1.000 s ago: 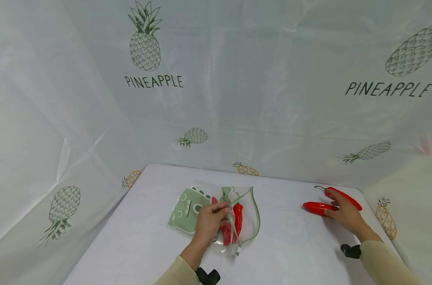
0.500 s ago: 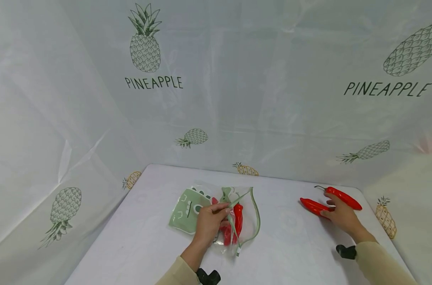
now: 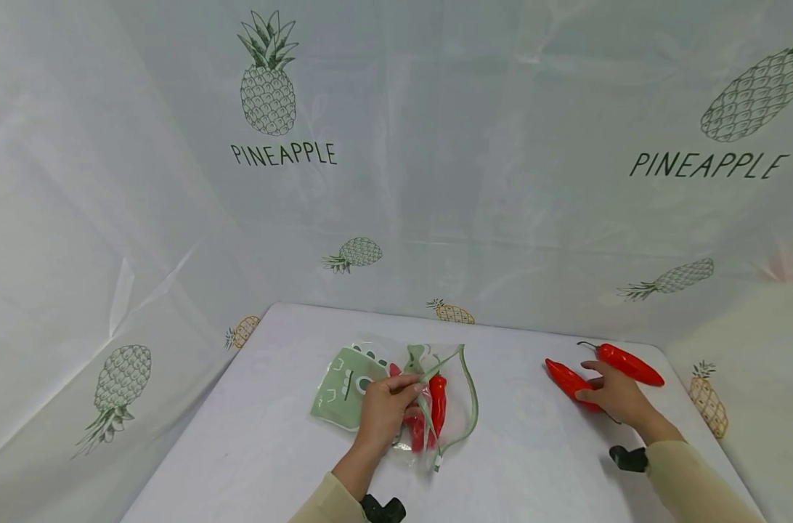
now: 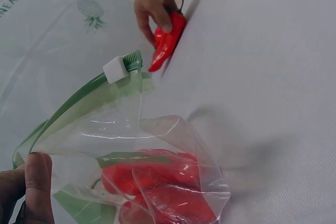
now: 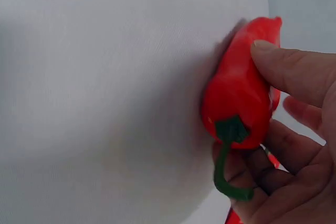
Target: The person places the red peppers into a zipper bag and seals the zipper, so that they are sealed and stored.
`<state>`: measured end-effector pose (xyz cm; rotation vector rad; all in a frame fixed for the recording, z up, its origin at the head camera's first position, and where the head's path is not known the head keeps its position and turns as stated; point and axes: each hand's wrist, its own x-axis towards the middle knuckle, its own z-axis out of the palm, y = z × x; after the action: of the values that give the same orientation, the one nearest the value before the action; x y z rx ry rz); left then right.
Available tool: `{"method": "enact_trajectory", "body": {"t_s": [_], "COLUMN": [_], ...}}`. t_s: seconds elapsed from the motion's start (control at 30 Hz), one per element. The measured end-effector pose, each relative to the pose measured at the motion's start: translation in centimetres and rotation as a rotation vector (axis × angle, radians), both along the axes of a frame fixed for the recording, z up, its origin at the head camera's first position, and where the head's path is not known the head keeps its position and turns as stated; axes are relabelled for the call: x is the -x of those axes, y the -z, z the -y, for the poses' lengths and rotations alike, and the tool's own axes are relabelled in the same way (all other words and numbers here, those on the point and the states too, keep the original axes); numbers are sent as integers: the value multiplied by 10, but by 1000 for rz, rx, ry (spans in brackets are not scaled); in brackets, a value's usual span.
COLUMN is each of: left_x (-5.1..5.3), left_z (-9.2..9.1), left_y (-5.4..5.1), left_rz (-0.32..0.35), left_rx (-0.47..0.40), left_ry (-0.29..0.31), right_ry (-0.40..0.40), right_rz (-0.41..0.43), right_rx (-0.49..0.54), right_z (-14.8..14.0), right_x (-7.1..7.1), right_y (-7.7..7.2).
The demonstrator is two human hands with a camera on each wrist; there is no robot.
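My left hand (image 3: pixel 385 408) pinches the green-edged mouth of a clear zip bag (image 4: pixel 173 135) with a white slider (image 4: pixel 115 70). Red peppers (image 4: pixel 157 177) lie inside the bag, partly covered by the hand in the head view. On the right, my right hand (image 3: pixel 615 398) grips a red chili pepper (image 5: pixel 239 85) with a curved green stem, thumb on one side and fingers on the other. A second red chili pepper (image 3: pixel 630 364) lies just beyond that hand on the table.
Under everything is a white table (image 3: pixel 240 436). A flat green pack with a cartoon face (image 3: pixel 338 392) lies left of the bag's opening. A pineapple-printed sheet (image 3: pixel 462 181) hangs behind the table and at its sides.
My right hand has shifted a little left with the nearer chili pepper, which has turned so its tip points more away from me. The left hand and bag stay in place.
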<state>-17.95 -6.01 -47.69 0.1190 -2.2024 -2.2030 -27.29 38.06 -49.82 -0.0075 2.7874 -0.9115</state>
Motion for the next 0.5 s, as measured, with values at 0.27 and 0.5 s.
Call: {"method": "enact_trajectory", "body": {"t_s": [0.27,0.5], "left_x": [-2,-2], "left_z": [0,0], "left_y": [0,1], "left_rz": [-9,-18], "left_rx": [-11,-21], "left_ry": [-3,-10], "right_ry": [11,34], "right_rz": [27,28], "right_rx": [67,220], "right_z": [15,34], "right_x": [-1,-11], "right_y": [1,-3]}}
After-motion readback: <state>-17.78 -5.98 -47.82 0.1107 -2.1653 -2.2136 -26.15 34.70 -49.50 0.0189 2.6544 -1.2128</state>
